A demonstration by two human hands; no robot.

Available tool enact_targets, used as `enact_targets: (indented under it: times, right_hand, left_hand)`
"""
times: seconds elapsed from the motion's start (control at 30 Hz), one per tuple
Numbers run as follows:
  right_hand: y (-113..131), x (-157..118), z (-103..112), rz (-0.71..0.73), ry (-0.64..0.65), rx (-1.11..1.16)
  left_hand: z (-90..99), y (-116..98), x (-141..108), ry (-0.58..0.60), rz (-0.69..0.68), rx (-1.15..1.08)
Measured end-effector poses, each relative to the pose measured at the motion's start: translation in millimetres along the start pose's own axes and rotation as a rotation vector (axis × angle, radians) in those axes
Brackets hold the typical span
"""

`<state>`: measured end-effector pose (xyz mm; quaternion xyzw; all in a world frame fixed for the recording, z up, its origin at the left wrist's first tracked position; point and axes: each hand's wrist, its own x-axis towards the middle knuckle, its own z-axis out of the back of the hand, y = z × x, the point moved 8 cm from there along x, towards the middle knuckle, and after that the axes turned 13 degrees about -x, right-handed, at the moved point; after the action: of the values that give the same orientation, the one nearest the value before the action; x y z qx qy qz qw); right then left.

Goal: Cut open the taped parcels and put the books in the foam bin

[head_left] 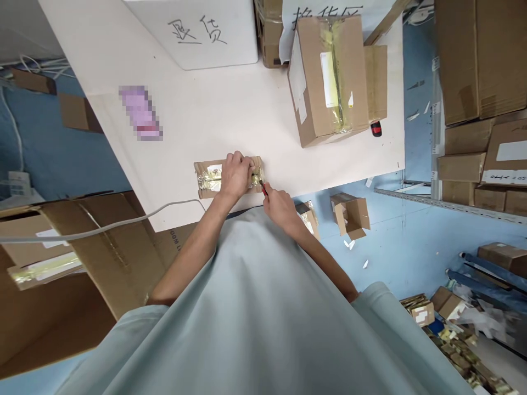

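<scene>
A small flat cardboard box (205, 185), wrapped in shiny yellowish tape with white labels, lies at the table's near edge. My left hand (236, 174) rests on top of it with curled fingers, gripping it and hiding its middle. Just off the box's right end, my right hand (280, 206) is closed around a red and black utility knife (264, 188). The knife's front end meets the taped right end of the box; its blade is too small to make out.
On the white table (197, 118) stand a large taped carton (308, 82), a white bin (218, 46) with handwriting, and a red-black object (376, 129). A pixelated purple item (140, 112) lies left. A grey cable (123, 224) crosses an open carton (82, 236). An open box (349, 214) sits on the floor.
</scene>
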<state>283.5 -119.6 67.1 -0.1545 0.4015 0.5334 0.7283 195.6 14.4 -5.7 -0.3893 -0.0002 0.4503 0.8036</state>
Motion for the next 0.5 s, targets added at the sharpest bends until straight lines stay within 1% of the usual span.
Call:
enact_targets:
  times: [0.17, 0.3, 0.4, 0.5]
  right_hand:
    - [-10.3, -1.2, -0.3, 0.029, -0.023, 0.048]
    - [-20.5, -8.6, 2.7, 0.024, -0.051, 0.073]
    - [-21.1, -2.2, 6.1, 0.022, -0.067, 0.083]
    - [-16.7, 9.7, 7.1, 0.048, -0.05, 0.067]
  left_hand:
    - [-1.2, 3.1, 0.6, -0.035, -0.051, 0.008]
    - [-2.5, 6.2, 2.3, -0.032, -0.047, 0.013]
    - [-3.1, 8.0, 2.8, -0.027, -0.03, 0.011]
    - [-3.8, 9.2, 2.3, -0.028, -0.019, 0.004]
